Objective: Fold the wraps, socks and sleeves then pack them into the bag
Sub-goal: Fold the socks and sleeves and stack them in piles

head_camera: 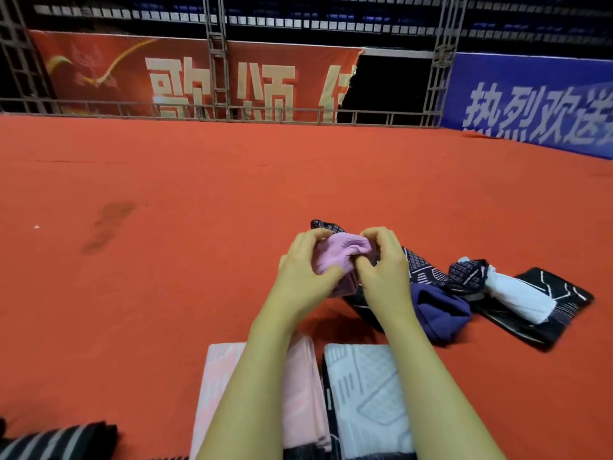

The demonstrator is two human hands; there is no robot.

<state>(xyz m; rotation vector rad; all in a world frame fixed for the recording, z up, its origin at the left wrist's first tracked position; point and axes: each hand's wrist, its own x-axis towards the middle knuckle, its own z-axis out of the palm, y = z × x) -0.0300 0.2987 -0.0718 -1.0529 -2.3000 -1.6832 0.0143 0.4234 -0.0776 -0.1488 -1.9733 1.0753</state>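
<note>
Two bare hands are seen above a red carpeted floor [166, 180], and a small lilac ribbed knit sock [335, 257] is gripped between them. The left hand [305, 270] is curled round the sock's left side, thumb laid across it, while the right hand [384, 270] is curled over its right edge, thumb pinched onto the fabric. Beyond and to the right of the hands, a loose heap of dark navy patterned fabric pieces [431, 277] is spread on the floor, with a white rolled cloth [517, 293] lying on a black patterned piece [564, 290]. Nearer the camera, under the forearms, a folded pale pink patterned cloth [298, 393] is laid just beside a folded white patterned cloth [368, 400]. A black-and-grey striped item [49, 439] is seen at the lower left corner.
</note>
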